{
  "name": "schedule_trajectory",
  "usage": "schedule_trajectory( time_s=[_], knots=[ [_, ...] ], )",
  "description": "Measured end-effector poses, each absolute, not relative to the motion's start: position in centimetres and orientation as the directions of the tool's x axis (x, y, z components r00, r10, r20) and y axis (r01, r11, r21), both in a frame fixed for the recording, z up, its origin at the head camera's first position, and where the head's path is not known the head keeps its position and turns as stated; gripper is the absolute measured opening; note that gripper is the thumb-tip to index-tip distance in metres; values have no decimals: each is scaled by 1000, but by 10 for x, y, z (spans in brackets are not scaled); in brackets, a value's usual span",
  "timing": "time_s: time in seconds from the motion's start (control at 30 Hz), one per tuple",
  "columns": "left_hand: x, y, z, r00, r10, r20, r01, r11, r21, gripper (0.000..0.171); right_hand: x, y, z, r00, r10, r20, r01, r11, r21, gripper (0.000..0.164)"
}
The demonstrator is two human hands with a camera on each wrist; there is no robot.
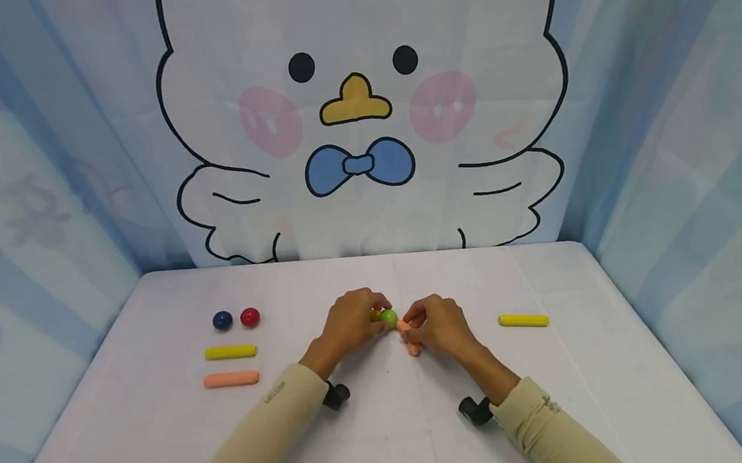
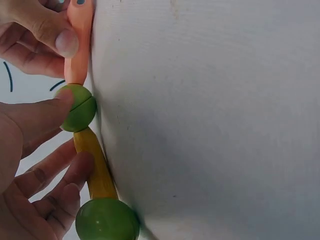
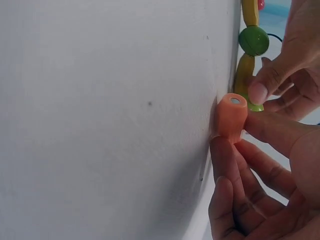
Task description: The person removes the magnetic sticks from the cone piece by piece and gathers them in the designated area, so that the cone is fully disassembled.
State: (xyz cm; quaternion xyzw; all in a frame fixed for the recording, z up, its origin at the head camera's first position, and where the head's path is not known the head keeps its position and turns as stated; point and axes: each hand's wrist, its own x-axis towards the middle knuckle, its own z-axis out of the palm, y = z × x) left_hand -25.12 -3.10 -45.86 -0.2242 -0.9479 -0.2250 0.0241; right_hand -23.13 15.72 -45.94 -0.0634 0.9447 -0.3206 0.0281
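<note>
Fingers between two loose yellow sticks

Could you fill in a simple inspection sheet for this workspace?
Surface: white table, faintly creased.
Job's things: orange stick, its end against a light green ball; yellow stick on the ball's other side.
Clutter: loose pieces lie apart: dark blue ball, red ball, left yellow stick, loose orange stick, right yellow stick.
Hands: left hand holds the light green ball; right hand pinches the orange stick.
Cables: nothing seen.
Surroundings: pale blue curtains; cartoon-bird backdrop behind the table.
</note>
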Motion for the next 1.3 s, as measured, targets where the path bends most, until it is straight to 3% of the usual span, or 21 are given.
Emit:
schedule_trajectory(
  time_s=[0.57,1.3],
  knots=[
    [-254,-31,-459,-899,426,102,425,791,440,26,-218,168,-451,-990,-138,-13,-103,794,-599,12],
    [-254,-31,-459,-900,427,92,421,794,439,27,-189,262,-431,-996,31,82,-18,840,-543,26]
  ],
)
